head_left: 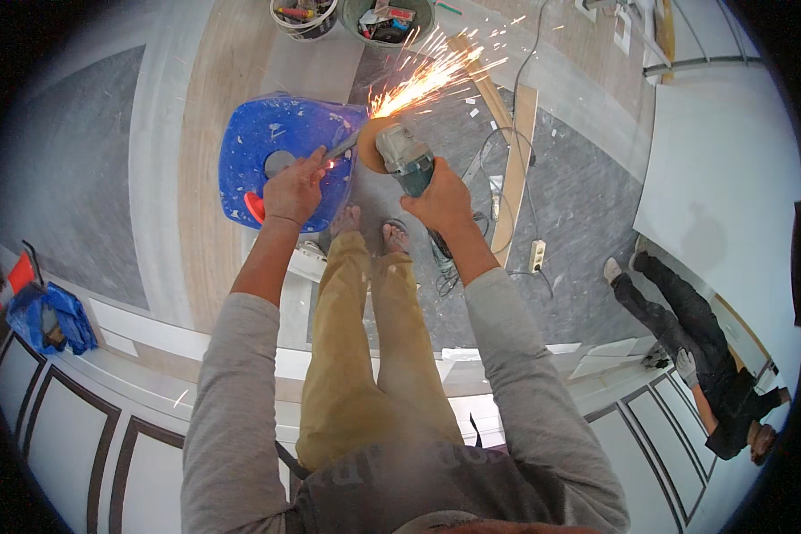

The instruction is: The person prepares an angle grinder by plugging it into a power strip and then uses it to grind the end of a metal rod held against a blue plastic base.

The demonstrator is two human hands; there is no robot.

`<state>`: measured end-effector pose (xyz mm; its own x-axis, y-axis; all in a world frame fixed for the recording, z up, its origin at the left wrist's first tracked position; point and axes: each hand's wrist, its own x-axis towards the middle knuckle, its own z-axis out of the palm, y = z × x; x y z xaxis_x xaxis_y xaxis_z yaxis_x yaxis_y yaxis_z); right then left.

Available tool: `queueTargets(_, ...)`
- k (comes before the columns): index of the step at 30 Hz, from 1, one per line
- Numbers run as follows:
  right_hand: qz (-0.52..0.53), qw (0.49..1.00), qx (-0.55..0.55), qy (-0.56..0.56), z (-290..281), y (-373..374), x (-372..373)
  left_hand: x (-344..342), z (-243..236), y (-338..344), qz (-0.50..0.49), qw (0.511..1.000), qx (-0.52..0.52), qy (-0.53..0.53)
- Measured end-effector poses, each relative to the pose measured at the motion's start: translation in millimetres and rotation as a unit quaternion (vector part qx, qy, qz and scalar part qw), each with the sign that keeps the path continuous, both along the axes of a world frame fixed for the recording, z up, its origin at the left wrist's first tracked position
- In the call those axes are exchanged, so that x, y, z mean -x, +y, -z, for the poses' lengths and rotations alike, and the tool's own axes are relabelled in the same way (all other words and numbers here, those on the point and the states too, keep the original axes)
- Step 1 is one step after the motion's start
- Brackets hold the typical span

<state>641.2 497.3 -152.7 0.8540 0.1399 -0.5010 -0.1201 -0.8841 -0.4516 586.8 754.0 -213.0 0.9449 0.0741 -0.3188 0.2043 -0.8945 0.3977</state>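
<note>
My right hand (440,201) is wrapped round the body of an angle grinder (408,162). Its tan disc (371,148) touches the end of a narrow grey metal piece (343,144), and bright sparks (427,82) fly up and to the right. My left hand (295,185) is closed on that metal piece, steadying it above a paint-spotted blue plastic stool or tub (245,142); which of the two, I cannot tell. Beside my left hand are a red rounded part (254,206) and a grey round patch (279,164) on the blue plastic.
Two buckets of tools, one white (304,30) and one green (387,41), stand ahead. Wooden strips (518,178), a power cable and a socket block (537,256) lie to the right. Another person (676,329) is at the far right. A blue bag (52,319) sits at left.
</note>
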Motion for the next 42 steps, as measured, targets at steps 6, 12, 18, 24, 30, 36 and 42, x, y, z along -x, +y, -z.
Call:
queueTargets(6, 0.016, 0.999, 0.003, 0.030, -3, -11, 11, -1, -5, -4, 0.004, 0.999, -0.030, 0.015)
queueTargets(12, 0.003, 0.998, 0.020, 0.055, 8, -10, 7, -6, -14, -3, -0.003, 0.999, -0.016, 0.048)
queueTargets(18, 0.043, 0.998, 0.023, 0.034, -9, -15, 18, -5, -14, -2, 0.005, 0.999, -0.029, 0.046)
queueTargets(24, 0.056, 0.998, 0.006, 0.014, -10, -13, 27, -5, -11, -1, 0.006, 0.999, -0.011, 0.041)
queueTargets(30, 0.052, 0.998, -0.024, -0.023, 6, -7, 30, -3, -8, -3, 0.000, 1.000, -0.010, 0.029)
queueTargets(36, 0.056, 0.998, -0.004, -0.020, 13, -4, 34, -7, -16, -5, 0.002, 0.999, -0.023, 0.045)
queueTargets(42, 0.067, 0.998, -0.003, -0.011, 15, 3, 29, -6, -14, -3, 0.003, 0.998, -0.018, 0.056)
